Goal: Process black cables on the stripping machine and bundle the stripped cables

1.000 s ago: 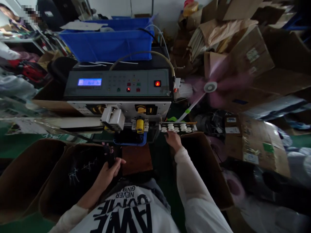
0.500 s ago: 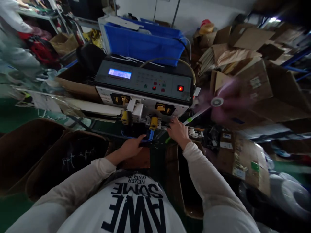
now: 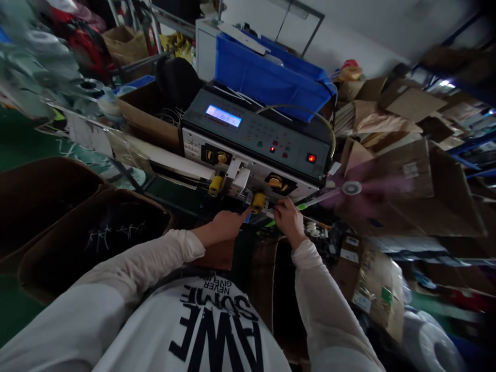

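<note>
Along the front of the machine (image 3: 251,159), my left hand (image 3: 228,226) has its index finger at the yellow roller (image 3: 258,202), which tilts slightly; just right, a little farther off, my right hand (image 3: 289,219) is bunched; whether either grips anything, I cannot tell.

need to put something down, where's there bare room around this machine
Bare green floor shows at far left, beyond the leftmost cardboard box. A narrow, dark gap runs between the brown board and open carton. Crowded: left hand at the yellow cylinder, right hand beside it, white spools and fan farther right.
</note>
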Demonstrator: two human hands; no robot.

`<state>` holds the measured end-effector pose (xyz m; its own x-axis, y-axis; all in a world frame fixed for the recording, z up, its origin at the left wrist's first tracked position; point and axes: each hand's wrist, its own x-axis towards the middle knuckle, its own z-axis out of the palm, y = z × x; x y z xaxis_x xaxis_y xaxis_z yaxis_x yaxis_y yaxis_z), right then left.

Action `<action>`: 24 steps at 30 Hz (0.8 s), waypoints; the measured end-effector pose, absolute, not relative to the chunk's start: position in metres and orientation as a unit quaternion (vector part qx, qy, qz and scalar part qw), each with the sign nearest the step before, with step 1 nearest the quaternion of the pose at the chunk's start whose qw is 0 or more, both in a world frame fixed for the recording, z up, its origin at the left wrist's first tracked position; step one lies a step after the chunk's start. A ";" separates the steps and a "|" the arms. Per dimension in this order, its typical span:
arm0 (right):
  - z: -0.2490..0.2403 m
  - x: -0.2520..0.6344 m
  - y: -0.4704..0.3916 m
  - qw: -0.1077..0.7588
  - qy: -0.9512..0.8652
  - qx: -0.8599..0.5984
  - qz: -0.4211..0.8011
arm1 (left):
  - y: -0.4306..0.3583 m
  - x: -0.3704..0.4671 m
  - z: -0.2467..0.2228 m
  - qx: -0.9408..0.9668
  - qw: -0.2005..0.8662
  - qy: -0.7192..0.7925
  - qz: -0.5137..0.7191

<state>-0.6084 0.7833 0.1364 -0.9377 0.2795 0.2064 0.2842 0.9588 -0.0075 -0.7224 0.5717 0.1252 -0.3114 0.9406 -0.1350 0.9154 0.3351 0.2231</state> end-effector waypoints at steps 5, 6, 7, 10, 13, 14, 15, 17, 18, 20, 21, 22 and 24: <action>0.134 -0.603 0.788 0.097 -0.985 -0.141 -0.013 | 0.580 -0.726 0.122 0.597 0.111 0.794 0.013; 0.133 -0.603 0.788 0.098 -0.985 -0.142 -0.011 | 0.581 -0.726 0.122 0.599 0.111 0.793 0.008; 0.132 -0.603 0.787 0.100 -0.985 -0.142 -0.010 | 0.583 -0.726 0.122 0.598 0.113 0.793 0.002; 0.125 -0.609 0.782 0.107 -0.985 -0.133 -0.003 | 0.587 -0.724 0.123 0.590 0.122 0.798 -0.004; 0.122 -0.615 0.778 0.113 -0.987 -0.118 -0.004 | 0.591 -0.722 0.125 0.583 0.125 0.803 -0.001; 0.124 -0.616 0.777 0.111 -0.987 -0.115 -0.008 | 0.592 -0.722 0.125 0.582 0.127 0.804 0.000; 0.126 -0.616 0.776 0.106 -0.987 -0.117 -0.014 | 0.592 -0.722 0.125 0.581 0.127 0.804 0.001; 0.133 -0.614 0.778 0.082 -0.987 -0.132 -0.034 | 0.592 -0.722 0.126 0.581 0.127 0.804 0.003; 0.138 -0.612 0.779 0.066 -0.986 -0.144 -0.048 | 0.591 -0.722 0.127 0.582 0.126 0.803 0.005; 0.145 -0.608 0.783 0.038 -0.983 -0.168 -0.069 | 0.590 -0.722 0.128 0.584 0.126 0.802 0.006; 0.147 -0.607 0.784 0.030 -0.982 -0.175 -0.072 | 0.590 -0.722 0.128 0.584 0.126 0.802 0.006; 0.148 -0.606 0.785 0.028 -0.981 -0.176 -0.070 | 0.590 -0.722 0.129 0.583 0.127 0.802 0.004; 0.147 -0.606 0.786 0.037 -0.983 -0.171 -0.051 | 0.591 -0.722 0.130 0.581 0.129 0.803 -0.002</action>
<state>-0.6061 0.7862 0.1466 -0.9390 0.3318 0.0907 0.3394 0.9365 0.0881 -0.7215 0.5912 0.1299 -0.2909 0.9333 -0.2106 0.9345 0.3244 0.1467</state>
